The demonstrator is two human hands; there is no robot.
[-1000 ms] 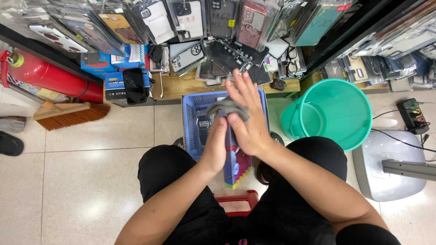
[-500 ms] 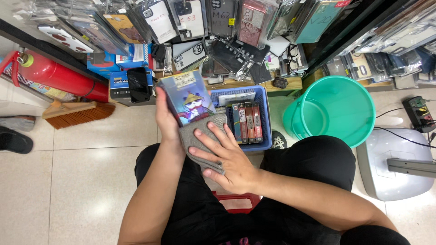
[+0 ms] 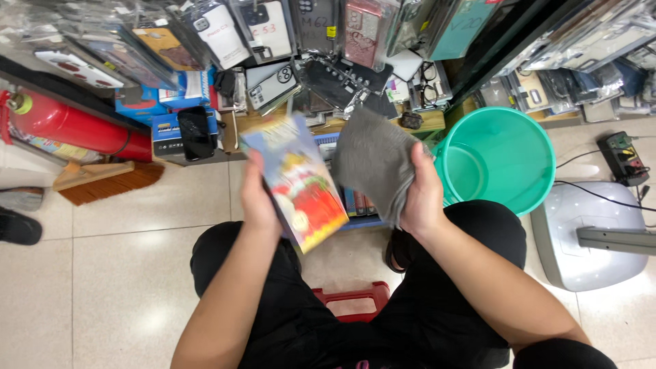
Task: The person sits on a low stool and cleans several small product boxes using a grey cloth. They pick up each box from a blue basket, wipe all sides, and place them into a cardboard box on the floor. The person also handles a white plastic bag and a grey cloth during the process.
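While left hand (image 3: 258, 198) grips colourful case (image 3: 298, 179), right hand (image 3: 422, 195) clutches grey cloth (image 3: 372, 160); beige tiled floor (image 3: 123, 253), green bucket (image 3: 526, 147)

A small shop selling phone accessories, seen from a low seat on its tiled floor (image 3: 123, 273). Packaged phone cases (image 3: 266, 27) hang in crowded overlapping rows across the top, many in clear sleeves, with more packets (image 3: 601, 41) racked at the upper right. Boxed stock (image 3: 171, 126) sits on a low wooden shelf (image 3: 424, 121) below them. A red fire extinguisher (image 3: 75, 126) lies along the wall at left, a broom (image 3: 102, 181) beside it. A green bucket (image 3: 509, 160) stands on the floor, and a power strip (image 3: 623, 157) with cables lies at right
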